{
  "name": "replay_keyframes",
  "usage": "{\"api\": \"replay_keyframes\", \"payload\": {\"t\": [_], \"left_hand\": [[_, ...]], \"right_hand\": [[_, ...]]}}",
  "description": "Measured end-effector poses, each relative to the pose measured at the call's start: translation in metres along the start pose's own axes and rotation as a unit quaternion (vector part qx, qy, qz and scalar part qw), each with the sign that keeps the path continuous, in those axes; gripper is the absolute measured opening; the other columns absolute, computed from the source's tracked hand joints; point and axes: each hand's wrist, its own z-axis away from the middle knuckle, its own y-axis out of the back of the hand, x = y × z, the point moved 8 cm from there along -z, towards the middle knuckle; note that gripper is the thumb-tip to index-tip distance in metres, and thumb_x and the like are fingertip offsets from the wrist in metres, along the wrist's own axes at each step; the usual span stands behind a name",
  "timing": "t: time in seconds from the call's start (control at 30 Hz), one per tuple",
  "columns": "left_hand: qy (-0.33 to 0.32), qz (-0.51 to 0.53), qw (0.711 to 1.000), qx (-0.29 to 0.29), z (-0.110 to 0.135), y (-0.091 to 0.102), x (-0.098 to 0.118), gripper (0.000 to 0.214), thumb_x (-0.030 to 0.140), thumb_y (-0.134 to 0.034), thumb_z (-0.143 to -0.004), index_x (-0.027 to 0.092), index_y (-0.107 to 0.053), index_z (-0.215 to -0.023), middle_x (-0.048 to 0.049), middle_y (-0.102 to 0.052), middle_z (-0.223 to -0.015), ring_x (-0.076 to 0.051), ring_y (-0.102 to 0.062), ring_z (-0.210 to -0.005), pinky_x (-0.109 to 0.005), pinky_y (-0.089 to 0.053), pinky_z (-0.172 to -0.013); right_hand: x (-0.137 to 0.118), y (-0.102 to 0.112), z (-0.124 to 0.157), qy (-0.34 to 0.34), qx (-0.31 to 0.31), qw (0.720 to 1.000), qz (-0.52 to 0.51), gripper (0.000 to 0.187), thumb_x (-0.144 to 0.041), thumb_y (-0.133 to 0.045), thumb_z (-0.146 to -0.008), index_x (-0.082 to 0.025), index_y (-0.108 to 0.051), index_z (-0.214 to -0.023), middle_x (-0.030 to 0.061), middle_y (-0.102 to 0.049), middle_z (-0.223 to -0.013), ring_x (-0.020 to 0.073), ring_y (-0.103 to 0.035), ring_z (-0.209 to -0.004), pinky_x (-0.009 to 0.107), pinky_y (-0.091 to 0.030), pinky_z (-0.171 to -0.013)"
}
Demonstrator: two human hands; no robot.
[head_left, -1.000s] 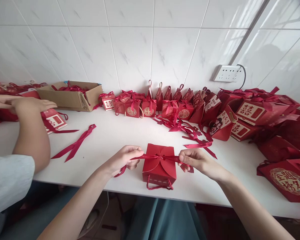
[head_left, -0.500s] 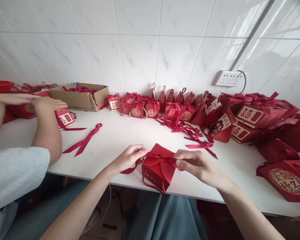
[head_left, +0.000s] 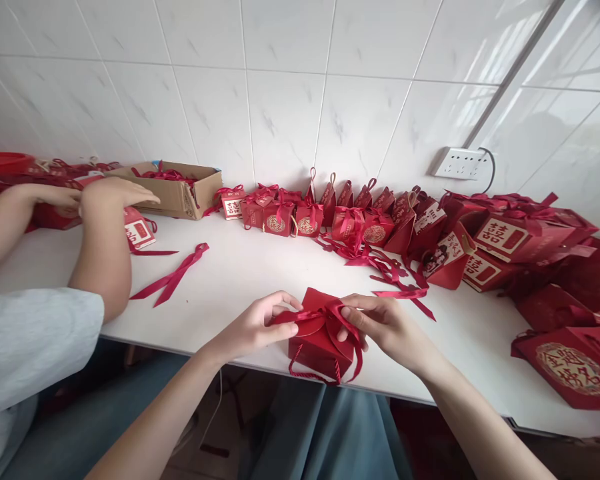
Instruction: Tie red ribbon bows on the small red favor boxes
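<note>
A small red gift box [head_left: 320, 343] with a rope handle sits at the near edge of the white table [head_left: 260, 267]. A red ribbon [head_left: 330, 313] crosses its folded top. My left hand [head_left: 257, 327] pinches the ribbon at the box's left side. My right hand [head_left: 380, 323] pinches the ribbon over the box's top right, and a loop of it hangs down the front. Both hands are closed on the ribbon and nearly touch each other.
A row of finished red boxes [head_left: 300, 217] lines the tiled wall, with larger red boxes [head_left: 510, 233] piled at right. Loose ribbons [head_left: 173, 277] lie on the table. A cardboard box [head_left: 173, 190] stands at back left, where another person's hands [head_left: 113, 193] work.
My hands have come together over the box, from pulling the ribbon ends apart to gathering it on the lid. The box has turned slightly. The view has shifted down a little.
</note>
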Motion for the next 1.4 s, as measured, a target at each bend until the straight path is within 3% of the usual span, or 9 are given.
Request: {"api": "replay_keyframes", "payload": {"t": [0.17, 0.27, 0.4, 0.57, 0.67, 0.9, 1.03, 1.2, 1.4], "left_hand": [[0.005, -0.138, 0.99, 0.039, 0.012, -0.002, 0.015, 0.02, 0.034, -0.055, -0.083, 0.019, -0.059, -0.096, -0.0018, -0.066, -0.091, -0.016, -0.058, -0.08, -0.024, -0.042, -0.071], [0.0, -0.171, 0.984, 0.053, 0.02, -0.005, 0.024, 0.019, 0.035, -0.052, -0.084, 0.019, -0.062, -0.087, -0.0003, -0.064, -0.079, -0.015, -0.056, -0.072, -0.022, -0.041, -0.063], [-0.001, -0.205, 0.977, 0.059, 0.028, -0.004, 0.029, 0.019, 0.035, -0.052, -0.084, 0.019, -0.06, -0.079, 0.0034, -0.055, -0.063, -0.01, -0.044, -0.054, -0.02, -0.035, -0.053], [-0.03, -0.23, 0.968, 0.094, 0.032, 0.009, 0.034, 0.024, 0.041, -0.05, -0.086, 0.019, -0.056, -0.076, 0.004, -0.051, -0.063, -0.011, -0.043, -0.056, -0.021, -0.033, -0.053], [-0.066, -0.228, 0.965, 0.114, 0.034, 0.015, 0.039, 0.024, 0.037, -0.05, -0.088, 0.019, -0.056, -0.074, 0.0022, -0.057, -0.076, -0.011, -0.048, -0.065, -0.02, -0.036, -0.061], [-0.078, -0.161, 0.98, 0.088, 0.03, 0.012, 0.03, 0.016, 0.032, -0.053, -0.086, 0.019, -0.061, -0.08, 0.0002, -0.062, -0.085, -0.012, -0.054, -0.072, -0.021, -0.04, -0.068], [-0.094, -0.101, 0.984, 0.111, 0.024, 0.001, 0.02, 0.013, 0.031, -0.057, -0.083, 0.02, -0.062, -0.079, -0.0015, -0.066, -0.086, -0.014, -0.058, -0.075, -0.023, -0.043, -0.071], [-0.144, -0.124, 0.968, 0.165, 0.016, -0.012, 0.018, 0.01, 0.028, -0.057, -0.079, 0.02, -0.06, -0.073, -0.0043, -0.065, -0.078, -0.016, -0.058, -0.071, -0.028, -0.045, -0.069], [-0.163, -0.07, 0.966, 0.188, 0.007, -0.016, 0.02, 0.008, 0.028, -0.057, -0.074, 0.021, -0.055, -0.07, -0.0033, -0.062, -0.072, -0.015, -0.057, -0.065, -0.027, -0.045, -0.064]], "right_hand": [[0.01, -0.002, -0.007, -0.054, 0.032, 0.998, -0.015, 0.043, -0.054, -0.054, -0.085, -0.014, -0.065, -0.096, 0.0022, -0.064, -0.056, 0.0106, -0.047, -0.039, 0.022, -0.04, -0.037], [0.012, -0.008, -0.011, -0.062, 0.033, 0.997, -0.025, 0.047, -0.055, -0.054, -0.083, -0.012, -0.063, -0.099, 0.0028, -0.065, -0.054, 0.0092, -0.044, -0.034, 0.021, -0.039, -0.034], [0.005, -0.021, -0.018, -0.024, 0.018, 0.999, -0.024, 0.04, -0.052, -0.055, -0.085, -0.014, -0.065, -0.095, 0.002, -0.063, -0.059, 0.0101, -0.049, -0.039, 0.021, -0.042, -0.035], [-0.005, -0.034, -0.025, 0.018, -0.004, 1.0, -0.006, 0.032, -0.045, -0.053, -0.089, -0.017, -0.067, -0.095, 0.0038, -0.062, -0.077, 0.0084, -0.05, -0.045, 0.02, -0.041, -0.036], [-0.01, -0.04, -0.029, 0.043, -0.018, 0.999, 0.016, 0.026, -0.04, -0.053, -0.09, -0.019, -0.067, -0.092, 0.0052, -0.06, -0.088, 0.0073, -0.05, -0.048, 0.019, -0.039, -0.037], [-0.001, -0.046, -0.035, 0.04, -0.026, 0.997, 0.058, 0.023, -0.039, -0.051, -0.09, -0.02, -0.065, -0.088, 0.0048, -0.058, -0.084, 0.0095, -0.051, -0.053, 0.019, -0.037, -0.037], [0.012, -0.042, -0.034, 0.011, -0.022, 0.999, 0.049, 0.026, -0.044, -0.054, -0.088, -0.021, -0.065, -0.089, 0.0027, -0.06, -0.074, 0.0106, -0.052, -0.048, 0.021, -0.042, -0.042], [0.028, -0.034, -0.029, -0.016, 0.019, 0.999, 0.025, 0.029, -0.05, -0.056, -0.085, -0.022, -0.066, -0.087, -0.0004, -0.053, -0.058, 0.0114, -0.048, -0.042, 0.021, -0.034, -0.034], [0.031, -0.019, -0.02, -0.026, 0.079, 0.995, 0.055, 0.026, -0.05, -0.06, -0.082, -0.025, -0.067, -0.085, 0.0004, -0.056, -0.064, 0.011, -0.049, -0.043, 0.022, -0.043, -0.041]]}}
